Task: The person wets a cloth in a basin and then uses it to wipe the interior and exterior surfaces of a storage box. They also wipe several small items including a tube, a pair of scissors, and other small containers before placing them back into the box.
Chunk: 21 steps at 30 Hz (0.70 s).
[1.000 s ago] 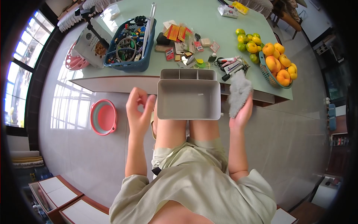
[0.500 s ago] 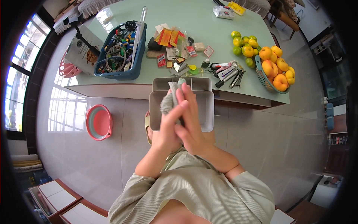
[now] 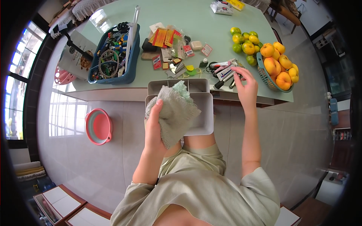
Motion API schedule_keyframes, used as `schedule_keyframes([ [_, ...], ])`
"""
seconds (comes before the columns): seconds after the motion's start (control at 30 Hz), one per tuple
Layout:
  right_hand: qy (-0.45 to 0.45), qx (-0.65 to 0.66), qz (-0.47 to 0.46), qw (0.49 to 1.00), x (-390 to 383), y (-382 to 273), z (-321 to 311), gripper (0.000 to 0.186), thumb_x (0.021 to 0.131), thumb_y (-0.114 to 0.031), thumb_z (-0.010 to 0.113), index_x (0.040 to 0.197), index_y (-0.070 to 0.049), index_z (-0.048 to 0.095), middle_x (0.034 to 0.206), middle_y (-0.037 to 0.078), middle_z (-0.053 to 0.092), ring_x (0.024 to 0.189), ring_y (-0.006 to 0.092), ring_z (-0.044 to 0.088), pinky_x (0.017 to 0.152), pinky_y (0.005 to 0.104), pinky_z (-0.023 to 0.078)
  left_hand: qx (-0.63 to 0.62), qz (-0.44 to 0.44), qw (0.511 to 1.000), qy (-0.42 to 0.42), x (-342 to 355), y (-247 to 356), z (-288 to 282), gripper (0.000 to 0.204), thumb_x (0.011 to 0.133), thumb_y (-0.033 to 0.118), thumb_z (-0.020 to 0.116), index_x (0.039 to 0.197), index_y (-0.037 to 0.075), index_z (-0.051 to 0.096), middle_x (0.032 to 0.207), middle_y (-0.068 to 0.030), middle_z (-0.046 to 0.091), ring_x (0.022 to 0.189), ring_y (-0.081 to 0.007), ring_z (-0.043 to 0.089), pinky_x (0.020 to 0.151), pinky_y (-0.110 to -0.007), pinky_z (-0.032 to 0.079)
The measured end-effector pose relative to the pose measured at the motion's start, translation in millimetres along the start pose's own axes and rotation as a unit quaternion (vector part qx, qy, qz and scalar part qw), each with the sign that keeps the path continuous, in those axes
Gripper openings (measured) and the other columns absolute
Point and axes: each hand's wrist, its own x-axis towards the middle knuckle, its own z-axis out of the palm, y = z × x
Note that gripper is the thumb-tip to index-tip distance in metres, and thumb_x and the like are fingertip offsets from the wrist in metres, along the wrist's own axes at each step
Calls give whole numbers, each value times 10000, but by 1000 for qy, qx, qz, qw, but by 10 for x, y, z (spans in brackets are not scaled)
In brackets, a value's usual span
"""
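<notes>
My left hand point(image 3: 154, 132) grips a fuzzy grey-green cloth point(image 3: 172, 113), spread over part of a grey compartment box point(image 3: 201, 115) resting on my lap. At the table's front edge, my right hand point(image 3: 246, 84) is raised, its fingers apart and loosely bent, the fingertips over or touching a pile of pens, scissors and small metal tools point(image 3: 222, 73); I cannot tell if they touch. Just left of that pile are a small bottle point(image 3: 204, 63) and a loose heap of cards, packets and small items point(image 3: 169, 49).
The pale green table point(image 3: 249, 19) also holds a blue basket of toys and cords point(image 3: 130, 73), a bag point(image 3: 73, 60), green citrus point(image 3: 248, 48), a basket of orange fruit point(image 3: 275, 66) and white and yellow packets point(image 3: 220, 8). A pink basin point(image 3: 108, 126) sits on the floor, lower left.
The cloth has passed from my right hand to my left, via both hands pressed together over the box. My right hand has moved up and right to the tool pile.
</notes>
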Motion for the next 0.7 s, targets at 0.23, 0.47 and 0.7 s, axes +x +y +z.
schedule_keyframes([
  [0.23, -31, -170, -164, 971, 336, 509, 209, 235, 768, -87, 580, 994, -91, 644, 1035, 44, 628, 1025, 231, 528, 862, 338, 420, 20, -60, 998, -19, 76, -20, 34, 345, 865, 199, 511, 1140, -9, 508, 1067, -121, 587, 959, -241, 585, 836, -381, 482],
  [0.47, -88, -221, -141, 961, 502, 546, 253, 168, 739, -123, 620, 896, -99, 672, 936, 23, 644, 964, 211, 542, 801, 332, 441, -11, -100, 995, -4, 147, -42, 32, 358, 866, 160, 498, 1172, -24, 488, 1106, -142, 577, 994, -253, 577, 866, -370, 468],
  [0.7, -18, -162, -134, 978, 490, 462, 148, 134, 734, -141, 664, 849, -74, 683, 804, 40, 649, 797, 194, 585, 691, 284, 456, -25, -95, 995, -11, 158, -78, 13, 391, 883, 218, 485, 1199, -12, 472, 1159, -140, 550, 1041, -261, 552, 897, -381, 447],
])
